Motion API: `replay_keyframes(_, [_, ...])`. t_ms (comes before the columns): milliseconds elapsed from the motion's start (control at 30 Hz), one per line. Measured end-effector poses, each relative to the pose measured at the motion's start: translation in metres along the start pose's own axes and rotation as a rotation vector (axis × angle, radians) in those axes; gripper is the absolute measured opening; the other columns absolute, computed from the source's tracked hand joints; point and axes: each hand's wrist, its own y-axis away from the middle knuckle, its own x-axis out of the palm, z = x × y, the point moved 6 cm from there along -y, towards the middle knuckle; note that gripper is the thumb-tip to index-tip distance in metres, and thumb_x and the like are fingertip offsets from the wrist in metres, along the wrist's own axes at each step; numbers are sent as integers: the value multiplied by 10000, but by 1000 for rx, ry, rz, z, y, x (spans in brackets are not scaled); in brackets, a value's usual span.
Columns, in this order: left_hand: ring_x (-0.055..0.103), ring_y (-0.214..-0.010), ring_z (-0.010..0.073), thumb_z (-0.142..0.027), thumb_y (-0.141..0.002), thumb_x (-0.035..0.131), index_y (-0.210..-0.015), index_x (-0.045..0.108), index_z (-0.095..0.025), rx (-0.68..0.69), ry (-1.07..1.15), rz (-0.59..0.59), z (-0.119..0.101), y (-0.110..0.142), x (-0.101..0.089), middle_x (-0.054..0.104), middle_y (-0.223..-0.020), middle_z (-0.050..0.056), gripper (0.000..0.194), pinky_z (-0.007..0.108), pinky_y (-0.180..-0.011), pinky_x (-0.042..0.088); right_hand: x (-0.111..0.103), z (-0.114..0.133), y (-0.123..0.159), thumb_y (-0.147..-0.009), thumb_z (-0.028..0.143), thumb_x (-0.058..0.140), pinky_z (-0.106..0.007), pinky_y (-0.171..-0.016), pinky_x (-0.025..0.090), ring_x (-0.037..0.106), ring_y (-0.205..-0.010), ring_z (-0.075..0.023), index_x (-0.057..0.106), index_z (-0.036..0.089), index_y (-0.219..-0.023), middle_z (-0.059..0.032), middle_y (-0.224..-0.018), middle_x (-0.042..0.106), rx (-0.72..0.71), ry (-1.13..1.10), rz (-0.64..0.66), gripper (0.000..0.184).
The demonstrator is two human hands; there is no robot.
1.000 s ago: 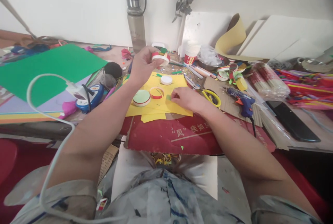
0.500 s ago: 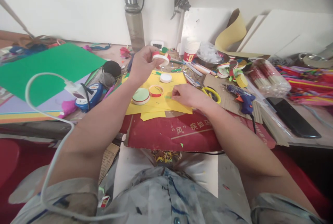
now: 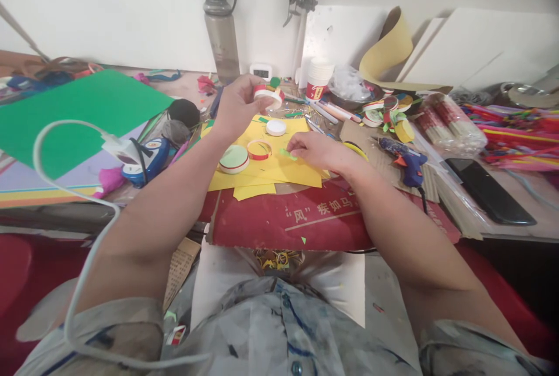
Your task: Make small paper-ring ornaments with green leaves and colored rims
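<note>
Red-and-white ring (image 3: 269, 99) hangs above the yellow paper (image 3: 301, 173), its edge pinched by the left hand (image 3: 239, 106); it looks light and dentable, best held lightly by the rim. The right hand (image 3: 318, 151) bunches its fingers at a green scrap (image 3: 285, 153), grip unclear. Beyond stands a bottle (image 3: 222, 38).

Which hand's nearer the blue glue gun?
Right. The right hand is over the yellow paper, left of the blue glue gun; the left hand is farther left, holding a red-and-white ring.
</note>
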Motion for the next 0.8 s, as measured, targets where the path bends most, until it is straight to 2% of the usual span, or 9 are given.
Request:
replay_keyframes(233, [718,-785,152,-434,-698,992,-935,660,-230,71,-43,68,-1,0,2,696,-832,-5,456,271,-663,615,0,3,4,-922,98,611,-276,-774,481,681,-854,-175,763,186,-943,-57,-998,801,-6,1,51,177])
replay_keyframes(367, [670,-697,118,-477,-681,996,-925,675,-216,92,-32,97,-2,0,4,693,-819,-1,479,251,-603,591,-2,5,6,-927,117,607,-281,-770,467,657,-857,-172,734,191,-923,-56,-996,782,-36,2,30,147])
replay_keyframes(500, [658,-683,114,-500,-664,996,-905,672,-222,100,-32,116,-5,1,7,687,-805,-13,489,246,-581,588,-4,2,6,-917,120,609,-285,-719,444,610,-783,-160,684,198,-861,-24,-877,731,-63,-86,2,122])
replay_keyframes(633, [685,-721,134,-446,-688,987,-883,634,-222,60,-56,104,-7,2,8,681,-805,-15,462,256,-588,595,-5,-4,4,-918,131,640,-282,-704,445,601,-737,-151,683,207,-825,2,-800,712,-65,-213,-39,127])
replay_keyframes(800, [703,-746,155,-334,-707,979,-881,599,-229,16,-43,74,-8,4,8,665,-780,-16,431,279,-599,615,-5,-5,4,-930,147,679,-312,-767,498,686,-820,-189,771,214,-858,-23,-893,794,-72,-214,-17,134])
